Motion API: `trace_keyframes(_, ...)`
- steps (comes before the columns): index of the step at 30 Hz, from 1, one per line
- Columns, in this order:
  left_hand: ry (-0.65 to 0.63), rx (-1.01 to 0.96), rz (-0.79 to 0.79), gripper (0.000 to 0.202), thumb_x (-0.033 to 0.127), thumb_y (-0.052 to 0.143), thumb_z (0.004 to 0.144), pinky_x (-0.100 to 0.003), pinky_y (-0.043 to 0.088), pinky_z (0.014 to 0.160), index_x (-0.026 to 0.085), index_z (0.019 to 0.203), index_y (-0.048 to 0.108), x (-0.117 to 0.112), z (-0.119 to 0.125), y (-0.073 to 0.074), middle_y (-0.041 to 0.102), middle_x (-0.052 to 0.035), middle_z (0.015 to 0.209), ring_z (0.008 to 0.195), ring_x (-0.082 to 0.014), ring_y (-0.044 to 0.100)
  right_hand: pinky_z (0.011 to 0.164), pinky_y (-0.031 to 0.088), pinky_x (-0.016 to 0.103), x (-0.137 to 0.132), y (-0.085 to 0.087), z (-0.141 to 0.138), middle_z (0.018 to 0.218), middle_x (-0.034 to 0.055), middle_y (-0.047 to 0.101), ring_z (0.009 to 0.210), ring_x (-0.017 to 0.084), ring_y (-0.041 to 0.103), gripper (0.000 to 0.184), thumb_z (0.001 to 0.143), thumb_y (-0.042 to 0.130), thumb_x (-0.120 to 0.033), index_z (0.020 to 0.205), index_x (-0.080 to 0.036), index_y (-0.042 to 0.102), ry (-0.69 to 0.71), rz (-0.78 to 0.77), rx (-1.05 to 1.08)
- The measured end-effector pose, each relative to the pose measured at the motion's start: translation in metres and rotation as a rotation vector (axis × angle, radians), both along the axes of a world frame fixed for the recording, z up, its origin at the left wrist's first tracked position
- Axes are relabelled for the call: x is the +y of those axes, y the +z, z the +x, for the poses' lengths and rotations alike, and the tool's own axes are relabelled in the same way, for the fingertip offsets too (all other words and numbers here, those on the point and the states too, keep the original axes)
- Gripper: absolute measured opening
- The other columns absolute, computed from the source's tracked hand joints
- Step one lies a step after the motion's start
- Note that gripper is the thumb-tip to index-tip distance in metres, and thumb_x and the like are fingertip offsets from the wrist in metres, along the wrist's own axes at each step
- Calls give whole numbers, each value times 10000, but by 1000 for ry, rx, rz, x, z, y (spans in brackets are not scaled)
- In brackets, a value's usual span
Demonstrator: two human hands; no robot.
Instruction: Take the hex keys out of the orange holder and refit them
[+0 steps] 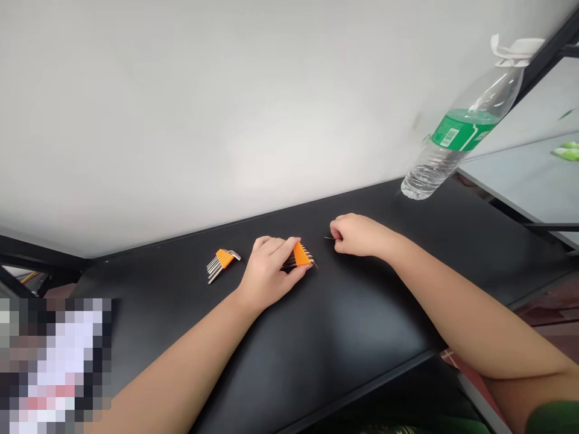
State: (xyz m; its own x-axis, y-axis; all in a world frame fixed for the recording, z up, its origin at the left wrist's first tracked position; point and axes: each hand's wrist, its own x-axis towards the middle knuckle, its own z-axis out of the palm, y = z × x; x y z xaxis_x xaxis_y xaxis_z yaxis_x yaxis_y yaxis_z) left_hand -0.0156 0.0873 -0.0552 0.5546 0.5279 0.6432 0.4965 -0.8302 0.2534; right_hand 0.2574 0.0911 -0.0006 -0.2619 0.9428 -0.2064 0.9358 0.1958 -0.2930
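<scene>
On the black table [316, 337] my left hand [269, 271] is closed around an orange holder of hex keys [301, 255], whose metal ends stick out to the right. Just right of it, my right hand [357, 235] pinches a thin dark hex key [329, 238] whose tip points left toward the holder. A second orange holder with silver hex keys [221, 262] lies loose on the table, left of my left hand.
A clear plastic water bottle [461, 132] with a green label and white cap stands at the table's far right. A white wall runs behind the table. Another grey surface [534, 175] lies further right. The table's front edge is near my right elbow.
</scene>
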Motion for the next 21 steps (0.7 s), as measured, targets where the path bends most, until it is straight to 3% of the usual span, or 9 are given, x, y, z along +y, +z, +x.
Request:
trace_keyframes(4,7,-1,-9,386,392,754,965,-406,491,957,204,1289,659,0,0,0,701,-8,864,778,-187,670,637,386,272,-13,5,-10,847,-2,663,680,138,546,91,839,643,-136,842,-218,603,118,66,356)
trace_keyframes(7,13,0,-12,387,376,748,963,-407,494,956,211,1300,655,0,0,0,710,-9,875,792,-190,672,665,396,263,-20,8,-16,851,0,638,712,134,539,107,870,612,-103,855,-208,604,219,187,488)
trace_keyframes(21,-15,1,-6,392,385,749,971,-420,494,965,213,1307,647,0,0,-1,716,-13,876,790,-192,680,670,378,278,-27,8,-21,958,45,623,715,140,509,181,1013,518,-129,915,-195,655,336,331,347)
